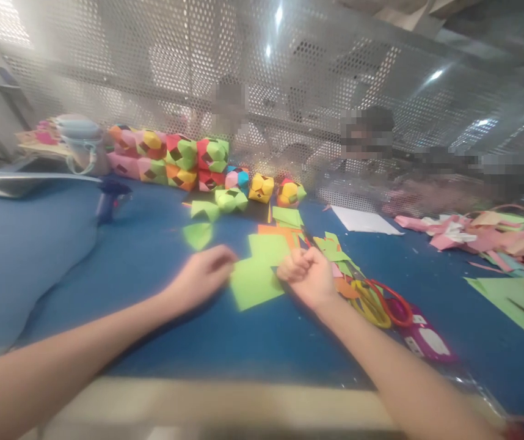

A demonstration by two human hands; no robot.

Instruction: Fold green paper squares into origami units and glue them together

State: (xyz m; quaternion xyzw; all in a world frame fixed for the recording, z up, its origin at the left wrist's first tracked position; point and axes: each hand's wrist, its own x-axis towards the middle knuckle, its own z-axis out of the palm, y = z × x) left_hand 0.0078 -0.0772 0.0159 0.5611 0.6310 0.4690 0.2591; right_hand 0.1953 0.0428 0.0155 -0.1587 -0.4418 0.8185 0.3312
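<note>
"What does the head view show?"

"The left hand (211, 270), fingers bent inward, is at the left edge of a green sheet (255, 285). The right hand (306, 274) is curled into a loose fist at its right edge. With this blur, I can't tell whether either one actually pinches the paper."

"Where's the sheet lying?"

"Between the hands, above the blue table (253, 351), with a second sheet (269, 245) just behind it."

"What could go wrong?"

"Uneven pulling from the two sides could crease it or tear it. If the second sheet catches under it, both might drag together."

"And the right arm?"

"It's near the yellow scissors (371, 304) and red scissors (400, 296). An outward swing could knock them into the purple case (429, 336) or scatter the scraps (330, 245)."

"Anything farther off?"

"The paper balls (186, 153). Some are stacked two high, so a careless forward reach could topple the upper ones."
</note>
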